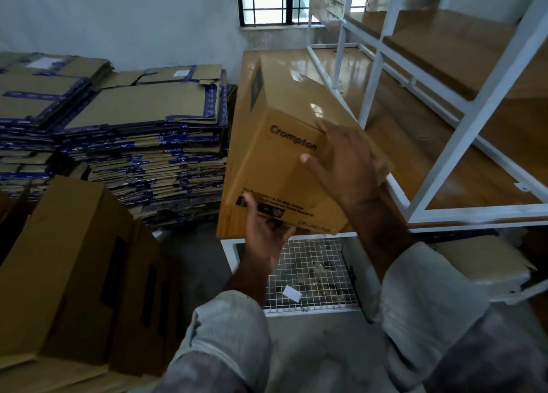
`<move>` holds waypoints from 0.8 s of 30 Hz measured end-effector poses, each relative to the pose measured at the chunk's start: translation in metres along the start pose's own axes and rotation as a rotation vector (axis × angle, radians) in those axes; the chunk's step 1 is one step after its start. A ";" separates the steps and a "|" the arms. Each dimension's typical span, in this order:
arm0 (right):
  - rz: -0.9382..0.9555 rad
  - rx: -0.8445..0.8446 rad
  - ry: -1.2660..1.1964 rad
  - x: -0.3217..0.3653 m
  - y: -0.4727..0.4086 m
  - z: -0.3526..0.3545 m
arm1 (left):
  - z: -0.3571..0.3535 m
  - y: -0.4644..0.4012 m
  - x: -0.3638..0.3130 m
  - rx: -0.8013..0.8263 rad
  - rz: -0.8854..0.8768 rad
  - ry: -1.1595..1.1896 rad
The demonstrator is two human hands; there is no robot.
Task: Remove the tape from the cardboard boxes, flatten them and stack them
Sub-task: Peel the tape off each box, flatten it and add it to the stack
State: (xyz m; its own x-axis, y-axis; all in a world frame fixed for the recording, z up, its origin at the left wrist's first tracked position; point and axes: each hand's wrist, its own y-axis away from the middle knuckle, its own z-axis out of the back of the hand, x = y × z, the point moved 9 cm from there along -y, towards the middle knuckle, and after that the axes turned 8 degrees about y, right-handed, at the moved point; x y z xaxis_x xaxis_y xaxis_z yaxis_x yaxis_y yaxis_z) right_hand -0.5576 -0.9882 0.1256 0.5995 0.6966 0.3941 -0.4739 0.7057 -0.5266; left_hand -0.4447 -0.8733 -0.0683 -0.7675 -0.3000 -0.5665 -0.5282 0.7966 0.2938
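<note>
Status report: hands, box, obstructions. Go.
Left hand grips Crompton box from below; right hand spread on its top. Box unflattened, over wooden table. Nothing blocking.

The box (284, 143) is plain brown cardboard with black print. The flattened boxes (142, 143) stacked at the left are brown too, edged with dark blue tape bearing small white marks. The counter (234, 170) is glossy orange-brown wood on a white frame (439, 143). The sleeves (225, 327) are pale grey.

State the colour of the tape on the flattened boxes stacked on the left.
Dark blue with pale print, on the flattened boxes; seen in the head view.
</note>
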 end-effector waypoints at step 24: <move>0.224 0.146 0.529 0.037 0.032 -0.089 | 0.066 -0.001 -0.063 -0.612 -0.477 -0.898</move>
State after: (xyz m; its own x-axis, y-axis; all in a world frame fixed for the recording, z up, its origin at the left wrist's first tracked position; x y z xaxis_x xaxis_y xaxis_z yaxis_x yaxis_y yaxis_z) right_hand -0.4934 -0.9509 0.0562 0.6971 0.6982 -0.1632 -0.6872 0.5857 -0.4298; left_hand -0.3724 -0.8205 -0.0838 -0.0451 0.1713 -0.9842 -0.9650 0.2475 0.0873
